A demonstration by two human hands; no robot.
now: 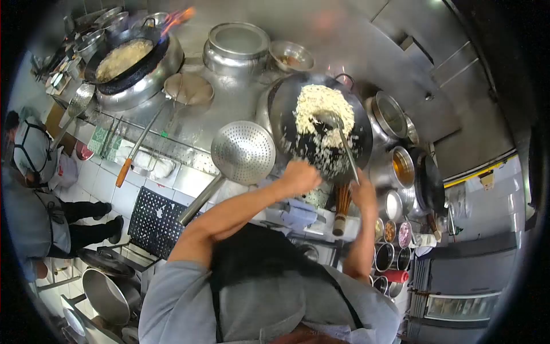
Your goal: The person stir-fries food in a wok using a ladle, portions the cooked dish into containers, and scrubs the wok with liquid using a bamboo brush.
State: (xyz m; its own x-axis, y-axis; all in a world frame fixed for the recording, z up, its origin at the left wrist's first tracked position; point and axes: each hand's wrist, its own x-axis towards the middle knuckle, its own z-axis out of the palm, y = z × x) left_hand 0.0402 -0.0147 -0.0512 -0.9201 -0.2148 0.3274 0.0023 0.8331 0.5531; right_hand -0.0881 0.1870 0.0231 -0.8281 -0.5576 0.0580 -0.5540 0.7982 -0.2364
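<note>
Clamping the ladle are the right fingers; left fingers curl, any hold hidden.

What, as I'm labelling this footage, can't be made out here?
All in the head view:
What the left hand's grip holds, if anything: covered by the hand itself, slightly blurred.
The ladle's lower bowl: sunk in the rice.
What else is mixed into the rice: too small to name.
What is under the rice's wok: blocked by the wok.
The nearer co-worker at far left: partly cut off by the picture's dark border.
</note>
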